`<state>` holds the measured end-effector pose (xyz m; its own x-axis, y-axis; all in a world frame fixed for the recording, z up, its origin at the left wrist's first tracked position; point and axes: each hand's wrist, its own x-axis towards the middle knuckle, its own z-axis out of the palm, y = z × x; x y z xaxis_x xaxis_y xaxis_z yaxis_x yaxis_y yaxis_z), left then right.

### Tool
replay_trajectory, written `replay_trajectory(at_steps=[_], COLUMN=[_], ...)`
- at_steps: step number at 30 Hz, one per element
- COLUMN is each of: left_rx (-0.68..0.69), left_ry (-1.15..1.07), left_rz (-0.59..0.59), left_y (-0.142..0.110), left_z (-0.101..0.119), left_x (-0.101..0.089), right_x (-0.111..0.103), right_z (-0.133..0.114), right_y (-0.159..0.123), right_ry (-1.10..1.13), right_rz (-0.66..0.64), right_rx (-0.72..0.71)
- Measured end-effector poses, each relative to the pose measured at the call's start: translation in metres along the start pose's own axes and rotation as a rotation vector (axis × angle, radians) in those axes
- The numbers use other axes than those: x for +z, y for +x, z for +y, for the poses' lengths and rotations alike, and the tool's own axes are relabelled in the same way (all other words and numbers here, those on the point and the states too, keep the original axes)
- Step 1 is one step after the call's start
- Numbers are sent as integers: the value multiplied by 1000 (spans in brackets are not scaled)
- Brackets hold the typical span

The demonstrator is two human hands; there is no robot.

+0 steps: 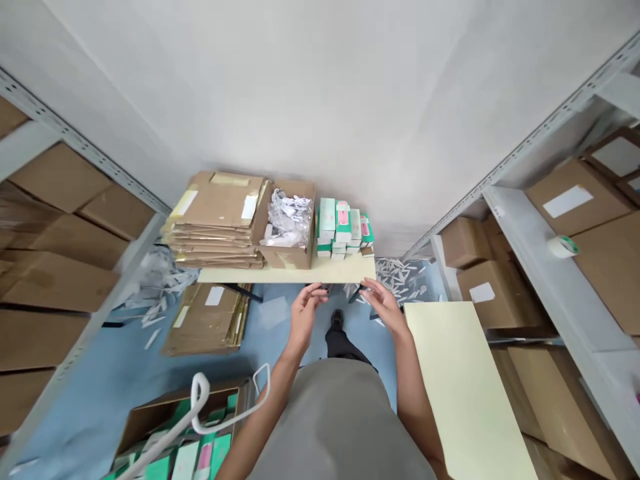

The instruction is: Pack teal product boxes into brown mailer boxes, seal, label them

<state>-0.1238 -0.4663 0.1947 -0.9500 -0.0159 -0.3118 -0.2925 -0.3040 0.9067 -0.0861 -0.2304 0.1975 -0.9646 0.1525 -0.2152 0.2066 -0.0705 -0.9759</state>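
Left hand, right hand: loosely curled, nothing visible held, near counter front edge | Small boxes: stacked, counter's right end | Open carton: just left of them | Risk: boxes could topple off right edge; cause, bumping the unbound stack

Open gap between left fingers and right fingers. Table edge just ahead; beyond, small boxes and carton block. Tabletop right of right fingers.
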Motion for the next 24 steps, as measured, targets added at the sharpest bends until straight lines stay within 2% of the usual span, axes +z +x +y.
replay_trajectory(at_steps=[7,11,14,17,21,24], left_rx=[-68,-135,-232,-378,-597,-655], left_ry=[77,94,40,-134,-378,-421], left_rz=[49,22,44,108,251,287], left_y=[103,144,168,195,235,256], left_z=[1,-11,-23,-33,-39,-38], left_x=[61,87,95,95,94,94], right_x=[-10,-22,-28,-24,-1,19], right_z=[-4,3,9,10,-6,-29], right_y=[140,203,239,274,336,389], right_ry=[-88,-168,-223,-331,-667,-961], right_rz=[-34,-47,-34,-59,-76,-59], right_rx=[-16,36,64,50,-20,-122])
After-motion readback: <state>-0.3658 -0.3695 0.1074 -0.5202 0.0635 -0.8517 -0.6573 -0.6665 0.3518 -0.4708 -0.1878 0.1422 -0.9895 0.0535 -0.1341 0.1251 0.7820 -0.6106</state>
